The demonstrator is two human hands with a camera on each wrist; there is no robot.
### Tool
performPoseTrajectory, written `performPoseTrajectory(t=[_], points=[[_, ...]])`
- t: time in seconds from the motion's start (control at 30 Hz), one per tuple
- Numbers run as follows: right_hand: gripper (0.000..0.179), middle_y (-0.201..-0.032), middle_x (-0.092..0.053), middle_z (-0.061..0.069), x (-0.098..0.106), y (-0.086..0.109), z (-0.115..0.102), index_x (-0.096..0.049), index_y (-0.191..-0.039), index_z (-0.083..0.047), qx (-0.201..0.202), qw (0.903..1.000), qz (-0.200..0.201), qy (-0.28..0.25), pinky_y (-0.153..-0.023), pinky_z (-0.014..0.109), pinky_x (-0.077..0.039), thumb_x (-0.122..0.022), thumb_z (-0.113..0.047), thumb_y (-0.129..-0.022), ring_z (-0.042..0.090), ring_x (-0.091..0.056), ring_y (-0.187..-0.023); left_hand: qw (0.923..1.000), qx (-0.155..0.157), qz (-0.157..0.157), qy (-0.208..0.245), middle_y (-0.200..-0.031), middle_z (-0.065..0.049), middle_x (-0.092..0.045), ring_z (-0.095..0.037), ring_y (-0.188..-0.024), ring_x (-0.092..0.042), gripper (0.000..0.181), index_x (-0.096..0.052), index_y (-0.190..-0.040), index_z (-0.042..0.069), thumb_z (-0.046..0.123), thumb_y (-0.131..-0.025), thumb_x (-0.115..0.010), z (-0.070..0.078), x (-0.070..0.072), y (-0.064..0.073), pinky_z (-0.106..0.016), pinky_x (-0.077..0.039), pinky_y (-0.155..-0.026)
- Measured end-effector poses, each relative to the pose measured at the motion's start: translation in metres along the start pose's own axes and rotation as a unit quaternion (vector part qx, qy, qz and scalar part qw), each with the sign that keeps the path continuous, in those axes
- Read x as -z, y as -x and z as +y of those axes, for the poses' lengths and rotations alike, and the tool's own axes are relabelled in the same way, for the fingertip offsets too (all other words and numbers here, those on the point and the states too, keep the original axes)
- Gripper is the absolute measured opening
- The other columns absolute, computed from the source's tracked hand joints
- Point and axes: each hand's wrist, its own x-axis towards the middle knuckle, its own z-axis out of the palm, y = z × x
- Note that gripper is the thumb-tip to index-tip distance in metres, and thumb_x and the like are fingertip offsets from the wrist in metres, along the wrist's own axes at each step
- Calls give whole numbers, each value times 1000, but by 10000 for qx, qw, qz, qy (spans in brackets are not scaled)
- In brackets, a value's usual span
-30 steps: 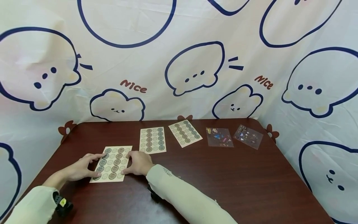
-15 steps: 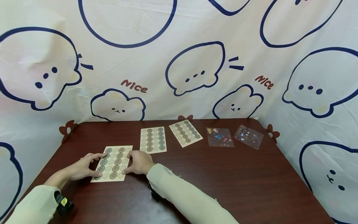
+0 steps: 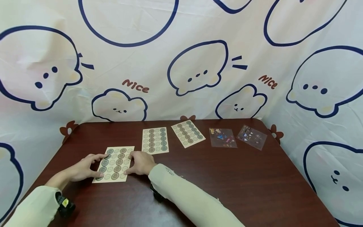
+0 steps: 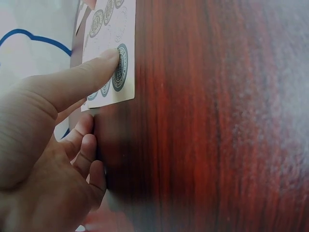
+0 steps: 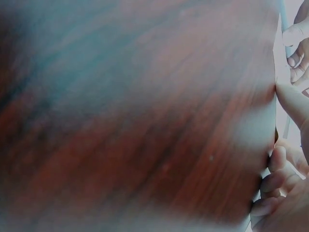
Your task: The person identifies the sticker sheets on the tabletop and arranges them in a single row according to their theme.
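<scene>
A cream sheet of round stickers [image 3: 114, 161] lies at the table's left front, printed with columns of coin-like circles. My left hand [image 3: 79, 170] touches its left side, with thumb and forefinger spread apart along the edge. In the left wrist view, the left thumb [image 4: 79, 79] rests on a dark round sticker near the sheet's corner, the other fingers lower beside the sheet. My right hand [image 3: 143, 163] touches the right edge in the same way, thumb nearer me and forefinger farther off. The right wrist view shows the right thumb [image 5: 292, 104] at the sheet's edge.
Two similar sticker sheets, one straight [image 3: 154, 141] and one tilted [image 3: 188, 133], lie farther back. To their right are two clear sheets with small colourful pieces [image 3: 222, 138] and small shapes [image 3: 251, 137]. A printed cloth [image 3: 158, 69] hangs behind the brown table [image 3: 241, 183].
</scene>
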Motion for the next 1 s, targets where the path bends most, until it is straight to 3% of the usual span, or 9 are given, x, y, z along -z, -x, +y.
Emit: performPoseTrajectory(t=[0.4, 0.67, 0.9, 1.0], points=[[53, -116, -69, -20, 4, 1, -1, -67, -118, -34, -23, 10000, 72, 30, -74, 23, -46, -85, -57, -73, 3, -65, -101, 10000, -61, 52, -45, -121, -26, -51, -40, -109, -48, 79, -44, -146, -5, 23, -83, -83, 0, 0, -3, -56, -43, -90], [54, -118, -69, -19, 1, 2, 0, -67, -122, -33, -3, 10000, 4, 27, -74, 23, -47, -85, -54, -76, 4, -65, -103, 9994, -196, 194, -185, -121, -24, -55, -32, -103, -51, 74, -48, -144, -7, 20, -84, -82, 3, -6, 0, -43, -46, -86], [54, -121, -69, -18, -1, 3, -5, -68, -124, -34, 32, 9999, 88, 87, -73, 23, -48, -85, -53, -77, 4, -65, -104, 9992, -145, 250, -264, -122, -26, -56, -33, -103, -52, 74, -48, -143, -9, 18, -83, -82, 6, -5, 2, -48, -47, -88], [54, -120, -70, -17, -2, 4, -8, -70, -126, -34, -5, 9999, 165, 15, -73, 21, -49, -86, -50, -77, 3, -65, -104, 9991, -133, 230, -322, -119, -23, -57, -31, -101, -51, 75, -48, -144, -9, 18, -83, -82, 8, -5, 2, -43, -46, -86]])
